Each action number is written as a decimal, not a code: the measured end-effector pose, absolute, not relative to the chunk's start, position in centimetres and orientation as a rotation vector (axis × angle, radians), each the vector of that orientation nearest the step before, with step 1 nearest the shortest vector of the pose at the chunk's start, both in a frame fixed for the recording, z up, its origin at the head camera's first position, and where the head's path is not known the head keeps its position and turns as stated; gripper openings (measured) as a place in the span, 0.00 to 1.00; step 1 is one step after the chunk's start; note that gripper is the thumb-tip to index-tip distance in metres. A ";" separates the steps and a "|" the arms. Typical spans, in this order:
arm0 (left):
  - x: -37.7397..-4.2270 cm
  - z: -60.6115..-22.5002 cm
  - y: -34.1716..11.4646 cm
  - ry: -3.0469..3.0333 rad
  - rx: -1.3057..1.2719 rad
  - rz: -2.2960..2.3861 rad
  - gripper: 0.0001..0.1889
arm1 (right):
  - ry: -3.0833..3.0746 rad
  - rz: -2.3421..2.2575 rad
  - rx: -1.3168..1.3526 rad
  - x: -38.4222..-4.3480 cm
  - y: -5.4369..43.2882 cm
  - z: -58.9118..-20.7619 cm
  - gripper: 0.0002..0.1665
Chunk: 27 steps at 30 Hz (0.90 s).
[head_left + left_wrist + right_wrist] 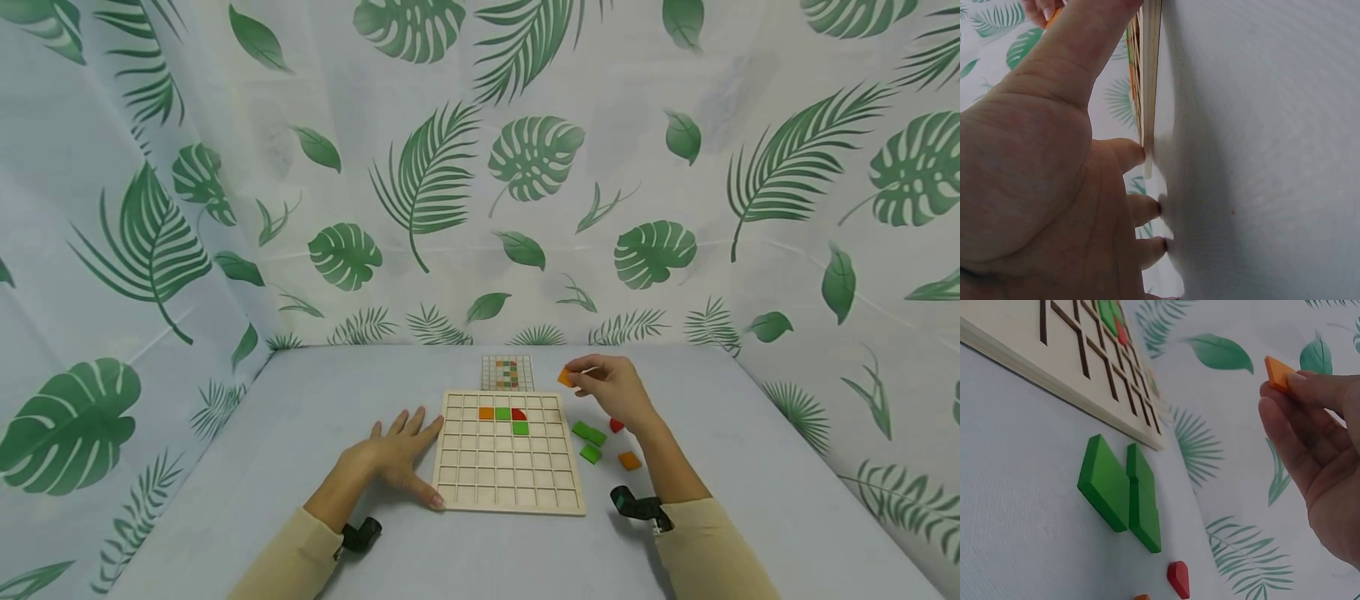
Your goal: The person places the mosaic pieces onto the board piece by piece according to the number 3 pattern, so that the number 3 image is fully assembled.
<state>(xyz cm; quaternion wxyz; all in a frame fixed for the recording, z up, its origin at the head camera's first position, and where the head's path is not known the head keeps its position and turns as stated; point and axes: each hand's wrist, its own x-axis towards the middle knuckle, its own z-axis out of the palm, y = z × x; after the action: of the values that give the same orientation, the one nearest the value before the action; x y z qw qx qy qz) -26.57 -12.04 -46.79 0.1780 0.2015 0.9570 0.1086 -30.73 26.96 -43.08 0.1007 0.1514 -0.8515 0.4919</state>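
My right hand (611, 390) pinches an orange square tile (1280, 375) between thumb and fingers, raised above the table to the right of a pattern card (487, 377). With fingers spread, my left hand (393, 454) rests at the left edge of a wooden grid board (510, 509), its thumb at the near left corner. In the board's upper cells lie an orange tile (487, 413), a green tile (503, 413) and a red rounded tile (518, 414) in a row. Another green tile (521, 428) sits just below the red one.
Right of the board lie several loose pieces: green tiles (1107, 484), a red rounded piece (1179, 579) and an orange tile (629, 460). The card stands just behind the board's far edge. A leaf-patterned curtain (450, 208) surrounds the white table (300, 417).
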 end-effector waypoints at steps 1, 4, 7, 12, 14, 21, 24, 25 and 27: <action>-26.6 -46.8 -12.0 2.707 0.570 0.305 0.73 | -2.498 1.453 0.457 -30.8 26.8 -43.1 0.10; -26.6 -46.7 -12.0 2.705 0.569 0.299 0.73 | -2.474 1.455 0.496 -30.8 26.5 -43.2 0.10; -26.6 -46.7 -12.0 2.703 0.570 0.299 0.73 | -2.480 1.464 0.523 -30.9 26.0 -43.3 0.09; -26.6 -46.7 -12.0 2.704 0.569 0.306 0.73 | -2.516 1.491 0.532 -30.8 25.4 -43.5 0.09; -26.6 -46.7 -12.0 2.703 0.569 0.306 0.73 | -2.531 1.513 0.537 -30.8 25.2 -43.5 0.08; -26.5 -46.6 -12.0 2.705 0.567 0.307 0.73 | -2.590 1.527 0.571 -30.9 24.7 -43.8 0.07; -26.5 -46.5 -11.9 2.704 0.567 0.308 0.73 | -2.620 1.529 0.577 -30.9 24.5 -43.8 0.08; -26.5 -46.6 -11.9 2.704 0.566 0.308 0.73 | -2.629 1.532 0.582 -30.9 24.5 -43.8 0.08; -26.5 -46.6 -11.9 2.705 0.565 0.308 0.73 | -2.650 1.539 0.593 -30.9 24.3 -43.9 0.08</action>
<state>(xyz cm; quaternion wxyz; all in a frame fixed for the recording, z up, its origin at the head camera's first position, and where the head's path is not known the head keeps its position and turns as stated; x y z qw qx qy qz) -26.49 -11.91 -46.56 0.1796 0.1998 0.9571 0.1089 -30.88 24.31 -43.88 0.0099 0.1901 -0.8489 0.4930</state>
